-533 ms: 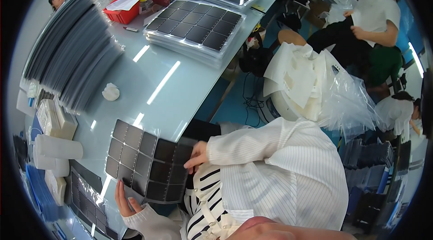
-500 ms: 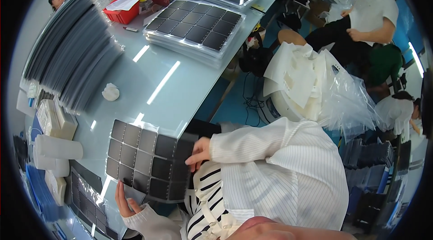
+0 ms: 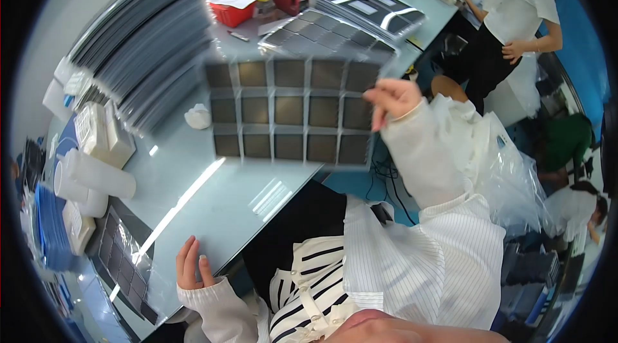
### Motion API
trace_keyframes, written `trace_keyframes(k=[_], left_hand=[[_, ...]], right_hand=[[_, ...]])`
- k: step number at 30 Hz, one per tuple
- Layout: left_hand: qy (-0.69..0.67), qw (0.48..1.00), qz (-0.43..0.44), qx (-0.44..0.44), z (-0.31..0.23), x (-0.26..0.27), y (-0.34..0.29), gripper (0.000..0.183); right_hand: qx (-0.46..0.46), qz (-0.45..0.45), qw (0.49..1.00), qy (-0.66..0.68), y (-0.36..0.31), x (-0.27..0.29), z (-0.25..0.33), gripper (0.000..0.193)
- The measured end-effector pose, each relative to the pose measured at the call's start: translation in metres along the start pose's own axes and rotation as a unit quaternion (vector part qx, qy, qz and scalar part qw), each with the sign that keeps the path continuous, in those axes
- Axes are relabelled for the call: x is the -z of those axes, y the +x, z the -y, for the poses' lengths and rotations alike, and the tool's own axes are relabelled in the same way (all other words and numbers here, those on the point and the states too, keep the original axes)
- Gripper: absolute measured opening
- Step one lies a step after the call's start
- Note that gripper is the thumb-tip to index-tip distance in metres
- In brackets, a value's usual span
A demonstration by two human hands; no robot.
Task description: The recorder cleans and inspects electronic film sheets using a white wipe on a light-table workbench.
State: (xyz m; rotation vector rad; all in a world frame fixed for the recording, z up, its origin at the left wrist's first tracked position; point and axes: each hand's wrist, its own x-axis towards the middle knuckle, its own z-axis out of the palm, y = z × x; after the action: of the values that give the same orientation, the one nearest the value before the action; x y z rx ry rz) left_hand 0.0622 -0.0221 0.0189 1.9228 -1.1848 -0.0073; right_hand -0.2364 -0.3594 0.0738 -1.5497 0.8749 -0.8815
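My right hand [image 3: 396, 99] pinches the right edge of a flat sheet of dark square panels [image 3: 290, 110] divided by pale strips. The sheet is raised above the table, blurred by motion, and partly covers a stack of similar sheets [image 3: 322, 30] behind it. Near the table's front edge my left hand [image 3: 194, 266] holds nothing, its fingers apart. A small crumpled white wad [image 3: 197, 117] lies just left of the raised sheet. Another panelled sheet [image 3: 122, 259] rests on the table left of my left hand.
A tall bank of dark sheets [image 3: 148, 40] stands at the left. Behind are a red bin [image 3: 235, 16] with papers and black-and-white sheets [image 3: 373, 11]. White rolls [image 3: 103, 174] and blocks [image 3: 96, 130] sit far left. Right of the table are plastic bags [image 3: 508, 162] and a standing person [image 3: 521, 14].
The panelled sheet has been lifted up and away from me by my right hand. My left hand no longer touches it. The person at the upper right, seated before, now stands.
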Motion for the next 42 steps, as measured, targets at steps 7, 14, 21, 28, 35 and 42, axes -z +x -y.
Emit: trace_keyframes(k=[7, 14, 21, 28, 35, 42], left_hand=[[0.000, 1.000, 0.001, 0.009, 0.003, 0.000, 0.001, 0.025], [0.067, 0.997, 0.013, -0.028, -0.002, 0.001, 0.009, 0.025], [0.073, 0.997, 0.022, -0.033, 0.002, 0.001, 0.007, 0.024], [0.075, 0.997, 0.021, -0.029, -0.001, 0.001, 0.007, 0.024], [0.069, 0.997, 0.020, -0.023, -0.003, 0.002, 0.009, 0.025], [0.075, 0.997, 0.002, -0.028, -0.001, 0.003, 0.009, 0.024]], right_hand=[[-0.034, -0.183, 0.982, 0.031, 0.064, 0.063, -0.034, 0.027], [-0.154, -0.116, 0.981, -0.002, 0.090, 0.100, -0.051, 0.028], [-0.158, -0.125, 0.979, -0.015, 0.104, 0.092, -0.038, 0.029], [-0.067, -0.257, 0.957, -0.118, 0.095, 0.087, -0.051, 0.036], [0.081, -0.317, 0.918, -0.222, 0.078, 0.046, -0.014, 0.033], [0.309, -0.106, 0.910, -0.255, 0.111, -0.073, 0.075, 0.021]])
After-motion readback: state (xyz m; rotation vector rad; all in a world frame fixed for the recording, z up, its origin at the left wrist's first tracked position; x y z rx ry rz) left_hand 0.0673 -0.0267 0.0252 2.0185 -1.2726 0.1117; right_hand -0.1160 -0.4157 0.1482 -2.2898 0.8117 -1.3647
